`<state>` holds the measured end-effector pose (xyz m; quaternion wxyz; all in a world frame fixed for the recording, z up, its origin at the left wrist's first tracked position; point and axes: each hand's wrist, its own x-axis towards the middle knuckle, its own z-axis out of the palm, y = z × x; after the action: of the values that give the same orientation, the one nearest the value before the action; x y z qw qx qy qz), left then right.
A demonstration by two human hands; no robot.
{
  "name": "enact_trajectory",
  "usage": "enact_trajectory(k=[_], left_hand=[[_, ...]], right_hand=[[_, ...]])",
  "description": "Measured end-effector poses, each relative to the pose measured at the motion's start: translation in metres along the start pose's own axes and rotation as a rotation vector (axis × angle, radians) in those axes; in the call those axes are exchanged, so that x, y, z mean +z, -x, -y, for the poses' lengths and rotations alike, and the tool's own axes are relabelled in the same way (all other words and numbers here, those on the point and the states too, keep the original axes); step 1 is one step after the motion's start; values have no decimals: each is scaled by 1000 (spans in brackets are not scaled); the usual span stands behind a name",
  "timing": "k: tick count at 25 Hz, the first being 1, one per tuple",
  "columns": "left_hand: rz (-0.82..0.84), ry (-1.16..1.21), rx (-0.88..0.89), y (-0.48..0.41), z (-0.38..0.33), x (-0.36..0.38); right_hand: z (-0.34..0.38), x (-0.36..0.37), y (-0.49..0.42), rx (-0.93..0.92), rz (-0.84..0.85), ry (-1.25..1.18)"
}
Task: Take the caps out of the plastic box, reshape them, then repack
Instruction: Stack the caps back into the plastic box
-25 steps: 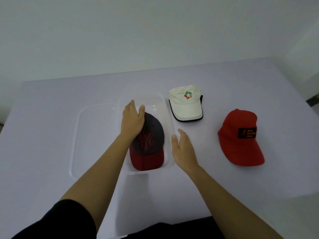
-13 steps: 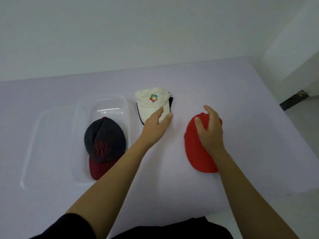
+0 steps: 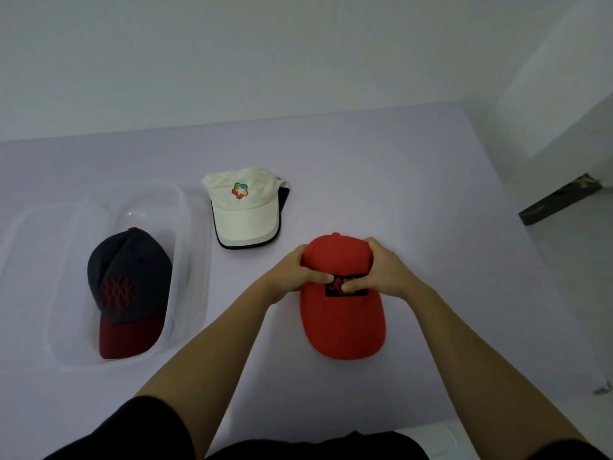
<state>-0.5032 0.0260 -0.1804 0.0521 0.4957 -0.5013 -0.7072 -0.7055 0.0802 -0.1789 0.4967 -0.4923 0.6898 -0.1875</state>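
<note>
A red cap with a black patch lies on the table, brim toward me. My left hand grips its crown from the left and my right hand grips it from the right, both thumbs pressing on the patch. A clear plastic box at the left holds a dark navy cap with a maroon brim. A cream cap with a coloured logo and dark brim edge lies on the table behind the red cap.
The clear lid of the box lies under or beside it at the far left. The lilac table ends at the right, where a white floor and a dark strip show.
My left hand left the navy cap in the box and came across to the red cap. My right hand moved onto the red cap. Both now grip its crown.
</note>
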Motion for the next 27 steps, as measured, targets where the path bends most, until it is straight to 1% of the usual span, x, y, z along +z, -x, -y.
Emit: enact_trajectory(k=[4, 6, 11, 15, 18, 21, 24, 27], left_hand=[[112, -41, -128, -3, -10, -9], [146, -56, -160, -3, -13, -13], [150, -48, -97, 10, -12, -26], [146, -23, -10, 39, -22, -58], [99, -57, 84, 76, -36, -108], [-9, -78, 167, 119, -45, -173], [-101, -83, 241, 159, -48, -236], [-171, -91, 327, 196, -44, -297]], right_hand=[[6, 2, 5, -105, -27, 5], [11, 3, 10, -143, -34, 18], [30, 15, 19, -166, -81, 39], [65, 32, 30, -220, -129, -46], [105, 55, 36, -300, -176, -108], [144, 87, 34, -370, -236, -174], [171, 133, 28, -352, -345, -233], [190, 195, 18, -322, -414, -228]])
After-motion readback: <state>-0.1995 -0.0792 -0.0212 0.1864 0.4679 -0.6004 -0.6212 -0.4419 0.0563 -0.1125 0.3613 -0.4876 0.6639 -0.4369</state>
